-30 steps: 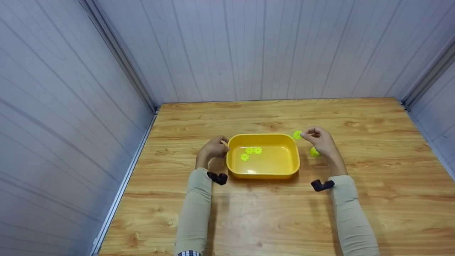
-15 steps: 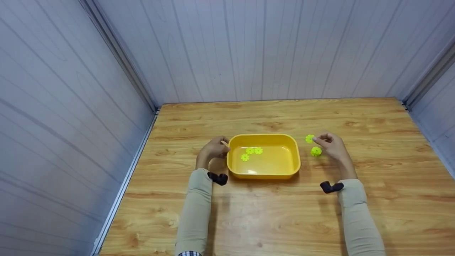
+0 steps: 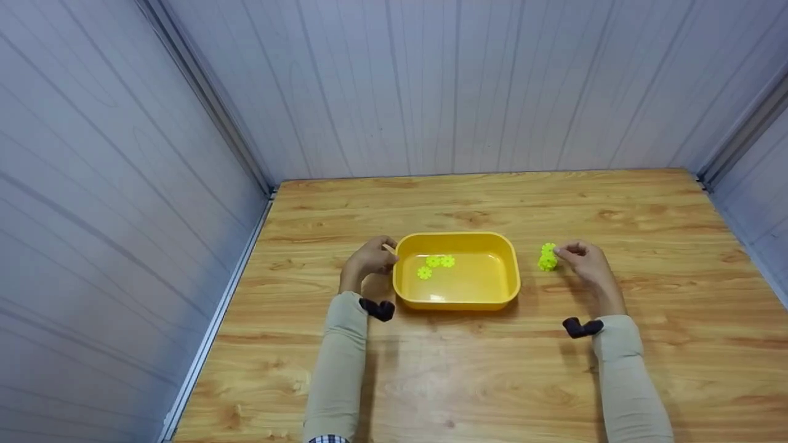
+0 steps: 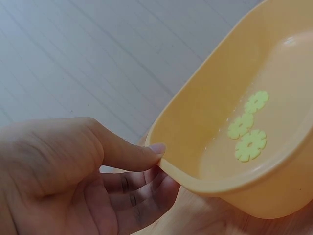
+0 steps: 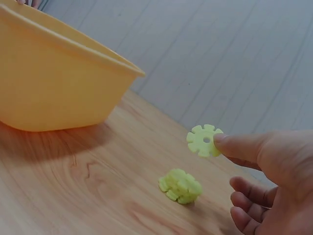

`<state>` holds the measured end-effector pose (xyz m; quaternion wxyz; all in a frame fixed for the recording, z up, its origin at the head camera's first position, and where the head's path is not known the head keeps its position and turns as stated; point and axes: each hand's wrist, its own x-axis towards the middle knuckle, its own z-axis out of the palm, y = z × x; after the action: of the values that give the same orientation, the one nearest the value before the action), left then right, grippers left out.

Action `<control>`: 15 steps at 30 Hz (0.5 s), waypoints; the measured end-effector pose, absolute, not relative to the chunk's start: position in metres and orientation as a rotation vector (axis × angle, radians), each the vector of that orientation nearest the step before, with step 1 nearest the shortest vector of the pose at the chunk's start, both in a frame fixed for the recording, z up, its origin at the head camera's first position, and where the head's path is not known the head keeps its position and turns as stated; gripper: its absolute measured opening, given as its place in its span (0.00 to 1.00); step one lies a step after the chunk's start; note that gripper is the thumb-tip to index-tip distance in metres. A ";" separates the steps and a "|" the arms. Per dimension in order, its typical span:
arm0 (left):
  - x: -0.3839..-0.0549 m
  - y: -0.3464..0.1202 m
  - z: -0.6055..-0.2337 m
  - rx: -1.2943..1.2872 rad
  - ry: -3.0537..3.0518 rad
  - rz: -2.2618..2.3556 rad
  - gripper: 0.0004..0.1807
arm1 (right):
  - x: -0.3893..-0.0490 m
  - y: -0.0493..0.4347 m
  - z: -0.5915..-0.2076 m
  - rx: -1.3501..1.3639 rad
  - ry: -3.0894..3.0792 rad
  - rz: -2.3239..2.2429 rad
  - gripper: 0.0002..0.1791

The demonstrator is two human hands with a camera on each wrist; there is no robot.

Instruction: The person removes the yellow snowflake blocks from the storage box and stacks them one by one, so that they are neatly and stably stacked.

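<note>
A yellow plastic basin (image 3: 455, 303) stands on the wooden table, with three lime-yellow notched discs (image 4: 250, 145) lying flat on its floor. My left hand (image 3: 372, 257) pinches the basin's left rim, thumb over the edge and fingers below it outside. Between thumb and forefinger my right hand (image 3: 583, 261) pinches another notched disc (image 5: 204, 140) with a small centre hole. Just below that disc, a small stack of the same discs (image 5: 180, 186) sits on the table to the right of the basin. The right hand's other fingers are curled.
The wood-grain table (image 3: 455, 381) meets pale panelled walls (image 3: 425, 86) at the back and both sides. Dark wrist mounts (image 3: 582, 327) stick out from both sleeves.
My right hand has moved right and slightly toward me, bringing the pinched disc from near the basin's back right corner to above the stack. My left hand stays at the rim.
</note>
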<state>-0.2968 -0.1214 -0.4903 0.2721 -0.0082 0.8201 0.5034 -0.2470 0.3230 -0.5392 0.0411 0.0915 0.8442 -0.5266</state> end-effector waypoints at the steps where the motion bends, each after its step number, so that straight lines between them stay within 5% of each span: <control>1: -0.297 -0.121 -0.490 -0.021 2.208 1.356 0.17 | -0.247 0.324 -0.540 0.278 2.600 -1.586 0.26; 15: -0.297 -0.122 -0.489 -0.023 2.183 1.372 0.19 | -0.242 0.324 -0.544 0.313 2.591 -1.463 0.28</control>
<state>-0.2966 -0.1216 -0.4894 0.2779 -0.0085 0.8132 0.5113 -0.2424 0.3241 -0.5439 0.0745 0.1043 0.8636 -0.4876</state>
